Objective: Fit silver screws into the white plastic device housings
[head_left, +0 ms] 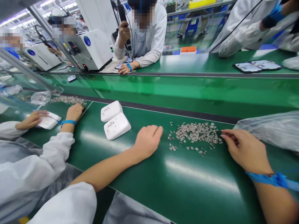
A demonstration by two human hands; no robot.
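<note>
A pile of small silvery metal pieces [196, 132] lies loose on the green work surface, with strays along its front and left edges. At the pile's right edge, my right hand [247, 151] has thumb and fingers pinched together; whatever is between the tips is too small to make out. My left hand [149, 141] rests on the surface left of the pile, its fingers curled in and the palm hidden. Behind its wrist, two white plastic housings sit side by side: a nearer housing [117, 126] and a farther housing [111, 111], both with small slots on top.
A clear plastic bag [271, 129] lies beyond my right hand. At my left, a co-worker's hand [74, 112] touches another metal pile [68, 99], the other holding a white housing [49, 120]. A green conveyor belt [187, 93] separates us from people opposite.
</note>
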